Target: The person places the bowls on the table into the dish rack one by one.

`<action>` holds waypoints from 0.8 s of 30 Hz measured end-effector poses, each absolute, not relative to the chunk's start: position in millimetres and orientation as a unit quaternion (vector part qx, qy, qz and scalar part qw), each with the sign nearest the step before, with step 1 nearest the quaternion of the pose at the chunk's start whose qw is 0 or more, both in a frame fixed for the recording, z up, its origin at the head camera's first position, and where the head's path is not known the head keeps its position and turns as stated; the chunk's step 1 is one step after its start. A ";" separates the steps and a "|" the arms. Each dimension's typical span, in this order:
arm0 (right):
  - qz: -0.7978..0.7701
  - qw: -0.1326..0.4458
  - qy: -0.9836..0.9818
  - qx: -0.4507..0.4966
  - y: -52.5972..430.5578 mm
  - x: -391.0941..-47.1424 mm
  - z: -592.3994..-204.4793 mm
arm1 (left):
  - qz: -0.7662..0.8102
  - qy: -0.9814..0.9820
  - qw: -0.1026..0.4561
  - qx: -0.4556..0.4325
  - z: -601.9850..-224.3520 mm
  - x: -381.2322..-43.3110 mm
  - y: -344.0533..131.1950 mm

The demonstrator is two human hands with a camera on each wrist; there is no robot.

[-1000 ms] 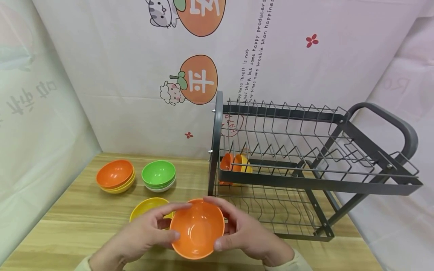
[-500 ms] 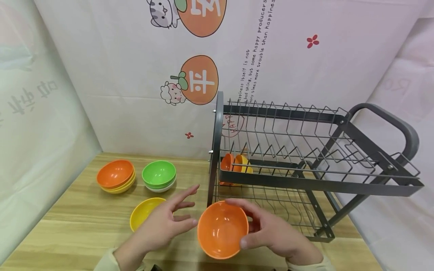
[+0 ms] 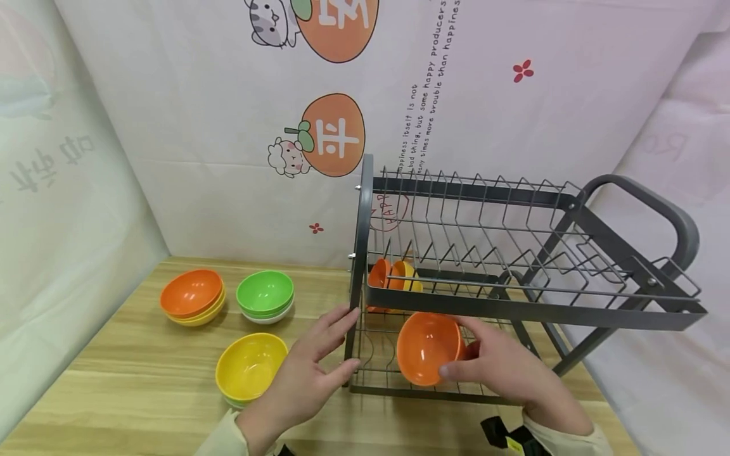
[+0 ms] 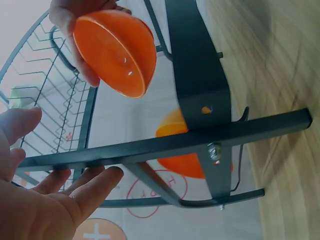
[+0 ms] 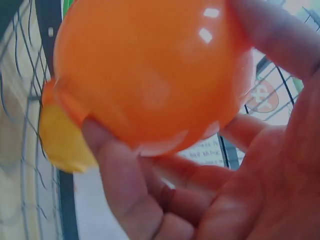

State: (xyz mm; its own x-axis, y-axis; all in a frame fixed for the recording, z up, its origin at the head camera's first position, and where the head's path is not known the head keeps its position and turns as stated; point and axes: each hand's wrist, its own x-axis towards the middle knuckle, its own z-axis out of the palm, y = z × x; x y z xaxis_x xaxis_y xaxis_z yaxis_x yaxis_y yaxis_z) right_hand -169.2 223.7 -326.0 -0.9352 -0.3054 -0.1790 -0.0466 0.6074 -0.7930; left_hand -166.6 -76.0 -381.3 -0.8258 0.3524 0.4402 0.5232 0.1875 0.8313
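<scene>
An orange bowl (image 3: pixel 429 349) is tilted with its inside toward the head camera, at the front of the rack's lower tier. My right hand (image 3: pixel 504 364) pinches its right side, thumb at the near rim. From the right wrist view, the bowl's outside (image 5: pixel 150 75) fills the upper middle, fingers along its edge. Beside the left upright of the black dish rack (image 3: pixel 358 253) is my left hand (image 3: pixel 313 373), its fingers extended and thumb apart. The left wrist view has those fingers close to the rack's bar (image 4: pixel 150 148); whether they touch it I cannot tell.
Orange and yellow bowls (image 3: pixel 407 275) stand on edge at the lower tier's back left. On the wooden table (image 3: pixel 114 367) are an orange-topped stack (image 3: pixel 192 294), a green-topped stack (image 3: pixel 265 294) and a yellow bowl (image 3: pixel 251 367) over a green one. The upper tier overhangs the right hand.
My right hand has carried the orange bowl right and forward to the rack. My left hand let go of the bowl and moved right to the rack's left upright.
</scene>
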 end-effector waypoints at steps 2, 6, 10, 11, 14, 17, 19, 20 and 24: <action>-0.394 0.127 0.907 -0.074 225.5 -173.3 -324.8 | -0.561 -0.776 0.078 -0.277 -383.2 -168.2 -75.1; -0.314 0.058 0.944 -0.083 229.7 -185.1 -324.7 | -0.549 -0.781 0.100 -0.279 -386.5 -172.8 -73.8; -0.283 0.007 0.951 -0.122 233.1 -202.8 -327.3 | -0.536 -0.789 0.115 -0.277 -387.3 -175.2 -73.1; -0.283 0.004 0.951 -0.129 233.3 -207.6 -327.9 | -0.534 -0.790 0.117 -0.275 -387.4 -175.5 -73.0; -0.282 0.022 0.951 -0.125 232.8 -221.5 -330.1 | -0.530 -0.796 0.116 -0.269 -387.5 -175.8 -73.1; -0.268 0.036 0.956 -0.113 232.9 -233.3 -333.3 | -0.530 -0.797 0.113 -0.265 -388.2 -176.3 -73.2; -0.240 0.033 0.965 -0.104 234.1 -241.6 -337.2 | -0.530 -0.797 0.114 -0.266 -389.0 -177.1 -73.0; -0.222 0.030 0.969 -0.103 235.1 -246.0 -339.4 | -0.530 -0.796 0.116 -0.269 -389.5 -177.6 -72.9; -0.169 0.009 0.979 -0.114 238.9 -265.3 -349.3 | -0.533 -0.787 0.132 -0.280 -391.1 -179.0 -72.5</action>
